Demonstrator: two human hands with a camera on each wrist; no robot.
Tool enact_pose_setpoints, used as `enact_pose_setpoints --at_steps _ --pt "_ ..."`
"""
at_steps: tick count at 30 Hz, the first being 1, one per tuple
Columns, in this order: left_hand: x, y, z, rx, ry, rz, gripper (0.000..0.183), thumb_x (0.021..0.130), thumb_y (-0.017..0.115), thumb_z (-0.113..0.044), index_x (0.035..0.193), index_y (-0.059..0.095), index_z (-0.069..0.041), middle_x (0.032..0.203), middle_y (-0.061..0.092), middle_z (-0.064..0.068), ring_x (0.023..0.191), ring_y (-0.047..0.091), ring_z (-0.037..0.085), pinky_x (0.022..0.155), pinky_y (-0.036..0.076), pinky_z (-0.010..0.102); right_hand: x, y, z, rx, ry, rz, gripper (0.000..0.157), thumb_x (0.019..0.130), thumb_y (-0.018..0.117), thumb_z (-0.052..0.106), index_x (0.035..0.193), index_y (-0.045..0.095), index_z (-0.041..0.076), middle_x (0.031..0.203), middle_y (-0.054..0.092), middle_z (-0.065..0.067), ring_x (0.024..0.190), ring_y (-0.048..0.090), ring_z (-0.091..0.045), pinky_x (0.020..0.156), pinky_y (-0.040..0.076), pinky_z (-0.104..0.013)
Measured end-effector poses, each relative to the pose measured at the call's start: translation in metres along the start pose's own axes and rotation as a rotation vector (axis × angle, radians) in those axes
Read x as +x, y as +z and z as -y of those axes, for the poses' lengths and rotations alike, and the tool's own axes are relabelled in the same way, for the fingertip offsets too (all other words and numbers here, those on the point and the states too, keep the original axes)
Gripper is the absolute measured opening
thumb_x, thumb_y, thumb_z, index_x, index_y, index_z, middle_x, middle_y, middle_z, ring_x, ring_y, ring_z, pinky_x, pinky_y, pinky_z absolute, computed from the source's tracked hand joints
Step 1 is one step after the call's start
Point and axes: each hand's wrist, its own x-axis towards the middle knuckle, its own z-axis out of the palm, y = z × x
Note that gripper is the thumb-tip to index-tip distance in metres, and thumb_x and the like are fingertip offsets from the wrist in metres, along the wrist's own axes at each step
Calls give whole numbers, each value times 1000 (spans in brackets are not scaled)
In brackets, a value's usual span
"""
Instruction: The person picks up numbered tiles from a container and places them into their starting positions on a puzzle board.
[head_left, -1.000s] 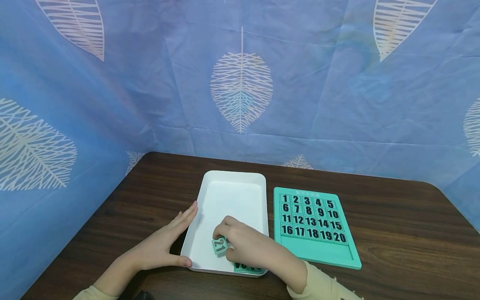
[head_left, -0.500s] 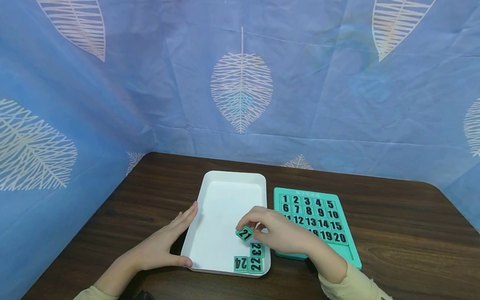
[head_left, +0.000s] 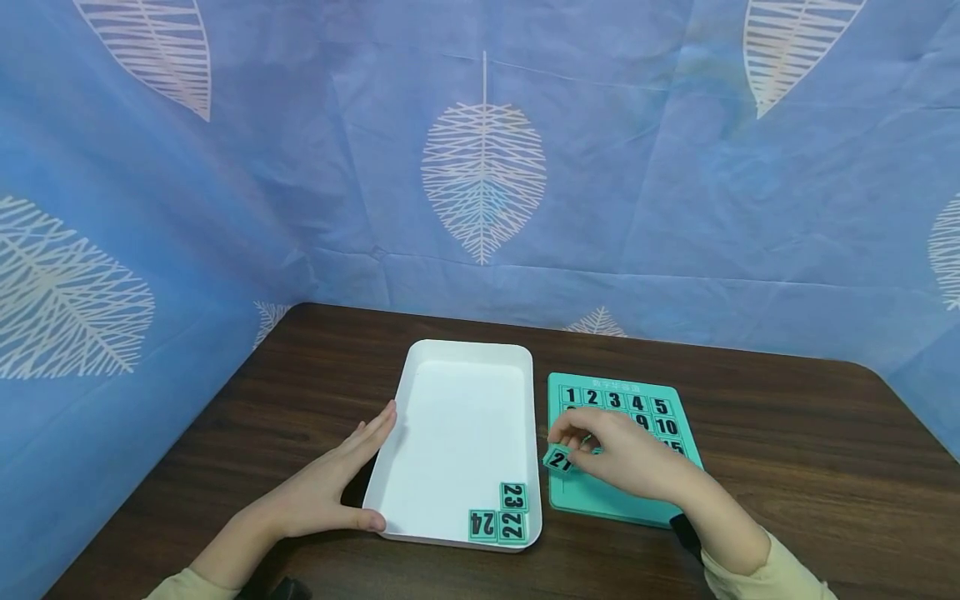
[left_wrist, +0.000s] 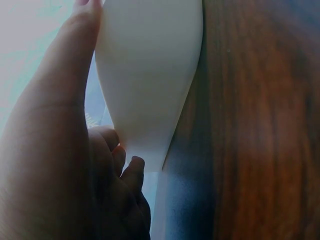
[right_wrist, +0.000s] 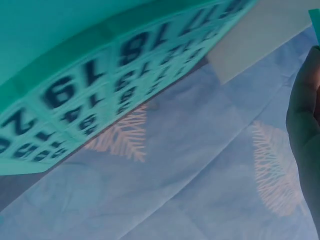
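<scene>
My right hand (head_left: 626, 454) pinches a green tile marked 21 (head_left: 557, 459) over the left edge of the green number board (head_left: 600, 496). Rows of numbered tiles fill the board's upper part, partly hidden by that hand; its lowest strip holds no tiles. In the right wrist view the rows up to 20 show at a slant. My left hand (head_left: 326, 487), fingers straight and thumb spread, rests against the left side of a white tray (head_left: 457, 417). Tiles marked 23 (head_left: 513, 497), 24 (head_left: 482, 525) and 22 (head_left: 513, 527) lie in the tray's near right corner.
Tray and board stand side by side on a dark wooden table (head_left: 787, 433), a narrow gap between them. A blue cloth with white leaf prints (head_left: 600, 167) hangs behind the table. A small black object (head_left: 290, 589) shows at the bottom edge near the left forearm.
My right hand has lifted tile 21 from the tray and carried it right to the board, uncovering tiles 22, 23 and 24. The left hand has stayed at the tray's side.
</scene>
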Motion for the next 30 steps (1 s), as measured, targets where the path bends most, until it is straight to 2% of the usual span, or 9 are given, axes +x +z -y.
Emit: enact_pose_setpoints --at_steps 7,13,20,30 --pt "1 0 0 3 0 1 113 76 78 -44 155 2 -17 161 -2 4 144 7 34 110 -3 16 -6 -2 -15 7 35 40 19 91 58 0 104 68 10 94 63 6 80 57 -8 67 51 -26" --pt "1 0 0 -2 2 3 112 76 78 -43 155 3 -17 161 -2 6 144 6 34 110 -3 16 -6 3 -24 45 50 78 18 89 60 -3 98 66 10 89 63 6 77 57 -8 66 51 -25" --pt "0 0 0 3 -2 6 112 76 77 -45 155 3 -18 161 -2 6 144 5 34 110 -2 16 -5 6 -26 36 39 66 18 87 61 -4 95 67 11 89 63 6 77 58 -8 65 51 -26" --pt "0 0 -1 -4 -9 8 112 77 77 -46 155 2 -18 161 -2 5 144 5 34 110 -1 19 -1 13 -28 -32 16 31 17 83 65 -4 89 69 12 82 62 9 72 55 -5 61 50 -24"
